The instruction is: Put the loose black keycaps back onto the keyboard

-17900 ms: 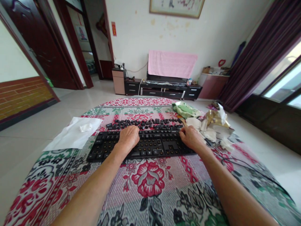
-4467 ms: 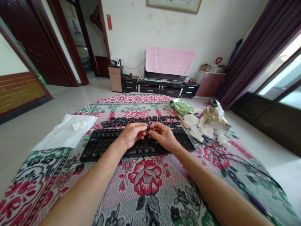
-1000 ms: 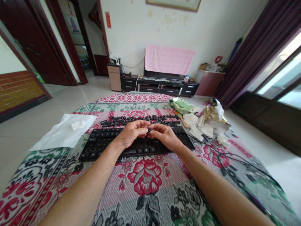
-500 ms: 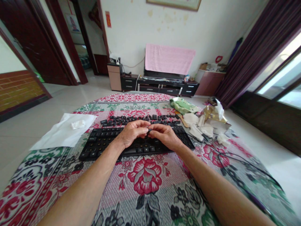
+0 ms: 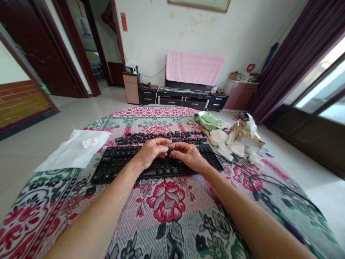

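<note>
A black keyboard (image 5: 151, 176) lies across the table, with many of its keycaps off and the bare sockets showing. Over its middle, my left hand (image 5: 153, 151) and my right hand (image 5: 188, 154) meet fingertip to fingertip. Pinched between them is a small black keycap (image 5: 169, 151), partly hidden by the fingers. Both hands are closed on it. Behind the keyboard, loose black keycaps (image 5: 140, 136) lie in a long heap.
A white paper sheet (image 5: 64, 154) with a crumpled tissue (image 5: 89, 142) lies at left. On the right are a green packet (image 5: 210, 120), crumpled tissues (image 5: 225, 151), a gold bag (image 5: 246, 133) and a black cable (image 5: 285, 187). A patterned cloth (image 5: 167, 205) covers the table.
The fingers have shifted slightly around the keycap, which now shows at a different angle. Both arms and everything else stay in place.
</note>
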The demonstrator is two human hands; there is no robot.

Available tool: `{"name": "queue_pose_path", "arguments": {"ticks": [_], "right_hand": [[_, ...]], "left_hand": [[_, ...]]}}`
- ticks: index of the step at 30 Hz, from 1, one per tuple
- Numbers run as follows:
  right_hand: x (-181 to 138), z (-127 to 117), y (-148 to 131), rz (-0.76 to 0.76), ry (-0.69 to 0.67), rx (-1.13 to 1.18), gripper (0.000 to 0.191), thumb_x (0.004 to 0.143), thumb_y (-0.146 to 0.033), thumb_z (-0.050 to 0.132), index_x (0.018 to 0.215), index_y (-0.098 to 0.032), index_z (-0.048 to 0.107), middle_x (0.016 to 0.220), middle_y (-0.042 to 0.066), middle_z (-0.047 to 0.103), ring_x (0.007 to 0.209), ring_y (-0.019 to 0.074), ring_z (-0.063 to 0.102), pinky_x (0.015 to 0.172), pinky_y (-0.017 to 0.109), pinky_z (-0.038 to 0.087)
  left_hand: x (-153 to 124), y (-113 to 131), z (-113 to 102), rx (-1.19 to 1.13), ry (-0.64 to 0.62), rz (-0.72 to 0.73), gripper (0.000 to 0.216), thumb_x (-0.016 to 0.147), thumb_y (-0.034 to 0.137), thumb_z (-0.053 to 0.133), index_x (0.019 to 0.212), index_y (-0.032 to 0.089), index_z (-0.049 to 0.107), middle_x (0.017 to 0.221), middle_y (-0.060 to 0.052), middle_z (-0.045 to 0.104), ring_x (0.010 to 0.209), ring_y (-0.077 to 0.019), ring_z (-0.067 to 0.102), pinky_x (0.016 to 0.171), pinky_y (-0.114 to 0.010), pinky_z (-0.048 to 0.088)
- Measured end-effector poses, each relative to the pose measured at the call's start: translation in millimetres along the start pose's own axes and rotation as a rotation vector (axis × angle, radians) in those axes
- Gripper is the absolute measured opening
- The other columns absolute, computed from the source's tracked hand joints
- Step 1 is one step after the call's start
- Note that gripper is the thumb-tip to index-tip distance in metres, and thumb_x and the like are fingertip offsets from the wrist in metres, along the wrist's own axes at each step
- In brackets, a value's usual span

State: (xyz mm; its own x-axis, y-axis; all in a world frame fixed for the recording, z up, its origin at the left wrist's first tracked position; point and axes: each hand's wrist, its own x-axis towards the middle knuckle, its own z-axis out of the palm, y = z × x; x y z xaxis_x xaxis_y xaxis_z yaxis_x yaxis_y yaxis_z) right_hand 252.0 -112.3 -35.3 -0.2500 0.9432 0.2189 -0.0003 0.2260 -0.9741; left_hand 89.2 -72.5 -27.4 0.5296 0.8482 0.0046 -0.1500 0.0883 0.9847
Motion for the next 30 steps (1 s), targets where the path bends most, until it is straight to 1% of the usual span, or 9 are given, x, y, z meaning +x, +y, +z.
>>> {"name": "queue_pose_path", "arguments": {"ticks": [4, 10, 15, 19, 22, 28, 30], "right_hand": [[-0.4, 0.7, -1.7, -0.007, 0.014, -0.004, 0.021, 0.068, -0.022, 0.059, 0.090, -0.020, 0.060, 0.081, -0.001, 0.061, 0.068, 0.0074, 0.054, 0.071, 0.025, 0.044], [-0.7, 4.4, -4.0, -0.048, 0.007, 0.001, 0.020, 0.068, -0.025, 0.060, 0.087, -0.020, 0.059, 0.083, 0.000, 0.061, 0.075, 0.0102, 0.055, 0.074, 0.028, 0.044], [-1.4, 3.2, -6.5, -0.054, 0.021, -0.044, 0.021, 0.069, -0.025, 0.059, 0.088, -0.019, 0.061, 0.079, -0.001, 0.060, 0.069, 0.0085, 0.053, 0.069, 0.025, 0.043], [-2.0, -0.8, -7.4, -0.012, 0.040, -0.138, 0.026, 0.072, -0.027, 0.056, 0.095, -0.018, 0.062, 0.070, -0.002, 0.060, 0.061, 0.0071, 0.051, 0.062, 0.023, 0.043], [-2.0, -2.5, -7.8, 0.020, 0.030, -0.135, 0.029, 0.072, -0.029, 0.056, 0.099, -0.018, 0.062, 0.072, -0.001, 0.061, 0.061, 0.0076, 0.053, 0.062, 0.024, 0.044], [-1.8, -2.8, -8.1, 0.016, 0.027, -0.183, 0.032, 0.072, -0.029, 0.057, 0.101, -0.018, 0.062, 0.066, -0.002, 0.060, 0.057, 0.0067, 0.050, 0.058, 0.021, 0.042], [-1.3, -3.0, -4.9, 0.006, 0.019, -0.169, 0.032, 0.070, -0.028, 0.058, 0.100, -0.018, 0.062, 0.071, -0.001, 0.061, 0.059, 0.0068, 0.050, 0.059, 0.021, 0.042]], "left_hand": [[0.4, -0.1, -0.8, -0.030, -0.001, -0.015, 0.024, 0.062, 0.014, 0.058, 0.086, 0.017, 0.060, 0.070, 0.002, 0.058, 0.052, -0.0054, 0.052, 0.052, -0.020, 0.041], [1.9, -4.3, -3.8, -0.066, -0.032, -0.032, 0.026, 0.062, 0.013, 0.058, 0.088, 0.017, 0.060, 0.073, 0.001, 0.058, 0.055, -0.0061, 0.053, 0.054, -0.021, 0.042], [2.0, -4.8, -4.1, -0.056, -0.042, -0.045, 0.026, 0.062, 0.013, 0.059, 0.088, 0.016, 0.060, 0.074, 0.000, 0.058, 0.055, -0.0066, 0.054, 0.053, -0.020, 0.042], [0.9, -2.8, -4.0, -0.042, -0.065, -0.053, 0.028, 0.063, 0.015, 0.059, 0.091, 0.018, 0.059, 0.072, 0.001, 0.059, 0.054, -0.0064, 0.054, 0.052, -0.020, 0.042], [0.1, -1.6, -4.6, -0.039, -0.061, -0.045, 0.028, 0.064, 0.016, 0.059, 0.092, 0.019, 0.059, 0.072, 0.002, 0.058, 0.054, -0.0059, 0.054, 0.052, -0.019, 0.042], [0.3, -2.7, -3.7, 0.029, -0.024, -0.017, 0.023, 0.063, 0.023, 0.063, 0.085, 0.017, 0.061, 0.069, 0.001, 0.059, 0.055, -0.0072, 0.053, 0.053, -0.021, 0.042], [0.8, -3.4, -3.1, 0.037, -0.014, -0.010, 0.022, 0.062, 0.022, 0.064, 0.082, 0.016, 0.060, 0.067, 0.001, 0.058, 0.054, -0.0074, 0.053, 0.053, -0.021, 0.042]]}}
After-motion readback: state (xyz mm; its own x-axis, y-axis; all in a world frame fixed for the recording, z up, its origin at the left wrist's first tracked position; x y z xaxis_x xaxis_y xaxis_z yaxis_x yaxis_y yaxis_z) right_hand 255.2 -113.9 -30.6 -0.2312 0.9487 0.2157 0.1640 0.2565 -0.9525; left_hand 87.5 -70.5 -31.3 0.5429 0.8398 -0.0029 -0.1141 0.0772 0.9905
